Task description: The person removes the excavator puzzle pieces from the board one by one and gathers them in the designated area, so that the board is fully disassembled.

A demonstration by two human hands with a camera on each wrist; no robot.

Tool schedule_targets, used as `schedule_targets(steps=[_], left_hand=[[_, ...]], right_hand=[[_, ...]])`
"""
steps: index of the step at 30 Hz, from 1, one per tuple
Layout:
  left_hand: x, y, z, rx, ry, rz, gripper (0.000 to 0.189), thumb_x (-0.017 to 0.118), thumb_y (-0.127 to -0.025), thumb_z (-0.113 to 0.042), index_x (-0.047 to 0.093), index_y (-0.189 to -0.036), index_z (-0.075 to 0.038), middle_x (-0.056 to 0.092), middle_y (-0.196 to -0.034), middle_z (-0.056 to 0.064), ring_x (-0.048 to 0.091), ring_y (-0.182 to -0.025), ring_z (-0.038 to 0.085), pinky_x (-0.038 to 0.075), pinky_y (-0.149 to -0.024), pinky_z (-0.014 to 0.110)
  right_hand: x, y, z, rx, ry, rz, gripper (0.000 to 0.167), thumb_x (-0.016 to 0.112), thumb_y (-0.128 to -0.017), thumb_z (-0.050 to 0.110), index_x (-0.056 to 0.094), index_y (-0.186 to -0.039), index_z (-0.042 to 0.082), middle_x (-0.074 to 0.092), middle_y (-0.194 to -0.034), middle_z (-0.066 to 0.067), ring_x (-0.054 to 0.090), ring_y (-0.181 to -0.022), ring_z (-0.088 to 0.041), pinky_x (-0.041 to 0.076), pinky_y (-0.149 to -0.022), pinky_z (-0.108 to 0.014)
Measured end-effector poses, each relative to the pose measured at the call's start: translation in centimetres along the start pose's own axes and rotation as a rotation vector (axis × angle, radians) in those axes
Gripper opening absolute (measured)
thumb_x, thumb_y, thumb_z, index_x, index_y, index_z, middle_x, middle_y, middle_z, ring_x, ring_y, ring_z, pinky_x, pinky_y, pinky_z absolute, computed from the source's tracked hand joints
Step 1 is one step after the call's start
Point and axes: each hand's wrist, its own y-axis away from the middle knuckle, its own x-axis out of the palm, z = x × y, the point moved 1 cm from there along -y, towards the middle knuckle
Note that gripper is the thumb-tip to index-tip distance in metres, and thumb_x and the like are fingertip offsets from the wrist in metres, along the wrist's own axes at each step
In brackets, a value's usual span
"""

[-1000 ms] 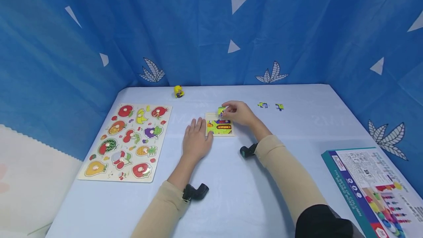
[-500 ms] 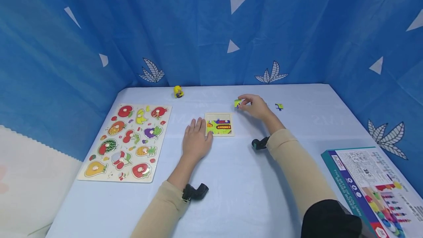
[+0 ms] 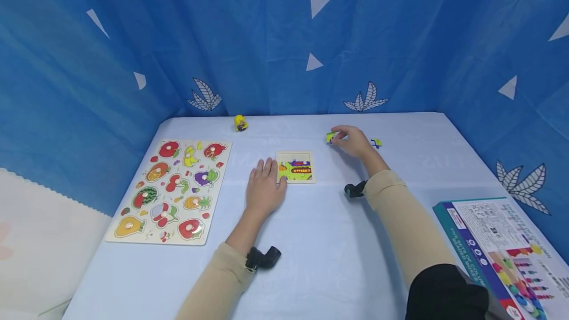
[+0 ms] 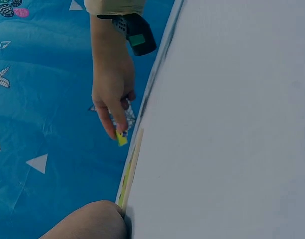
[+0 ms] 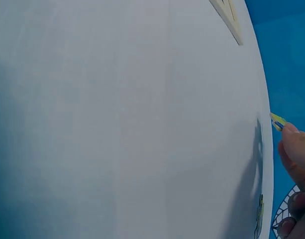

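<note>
My right hand (image 3: 354, 143) pinches a small yellow-green jigsaw piece (image 3: 330, 137) between thumb and fingers, above the back of the table. In the right wrist view this piece (image 5: 278, 121) sticks out from the fingertips. My left hand (image 3: 265, 189) lies with straight fingers along the left side of a small wooden puzzle tray (image 3: 295, 155), thumb at its lower corner. Joined pieces with a digger-like picture fill the tray's lower part; its upper strip is bare wood. Another jigsaw piece (image 3: 377, 143) lies on the table just right of my right hand.
A fruit puzzle board (image 3: 212, 221) lies to the left. A small yellow toy figure (image 3: 240, 123) stands at the back edge. At the right front lies a bead-set box (image 3: 493, 241). Blue curtains (image 3: 284, 38) hang behind the table (image 3: 311, 260).
My right hand has lifted the jigsaw piece from over the tray and carried it right and back; the nearer loose piece is now hidden behind that hand. My left hand has stayed put.
</note>
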Motion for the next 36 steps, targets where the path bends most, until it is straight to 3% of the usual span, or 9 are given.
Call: schedule_targets(steps=[14,22,36], left_hand=[[0.03,0.03,0.10,-0.017,0.005,0.017,0.067,0.036,-0.102,-0.047,0.028,-0.157,-0.009,0.025,-0.165,0.007,0.012,-0.156,0.027,0.010,-0.127,0.046],[-0.08,0.02,-0.02,-0.007,0.004,0.011,0.067,0.036,-0.102,-0.046,0.029,-0.156,-0.008,0.025,-0.165,0.008,0.013,-0.155,0.028,0.011,-0.127,0.047],[-0.16,-0.01,-0.05,-0.015,0.000,0.025,0.067,0.035,-0.102,-0.047,0.028,-0.157,-0.009,0.024,-0.165,0.007,0.012,-0.156,0.027,0.011,-0.127,0.047]], right_hand=[[-0.20,0.28,-0.32,0.014,0.030,-0.002,0.041,0.060,-0.099,0.019,0.055,-0.140,0.015,0.060,-0.116,-0.012,0.053,-0.106,-0.027,0.046,-0.096,-0.044],[-0.16,0.09,-0.65,-0.011,0.137,-0.026,0.040,0.061,-0.099,0.021,0.057,-0.139,0.015,0.063,-0.115,-0.011,0.047,-0.116,-0.029,0.041,-0.105,-0.051],[0.10,-0.10,0.04,-0.030,0.315,-0.046,0.039,0.066,-0.096,0.022,0.063,-0.134,0.015,0.064,-0.110,-0.009,0.045,-0.108,-0.028,0.044,-0.092,-0.046]])
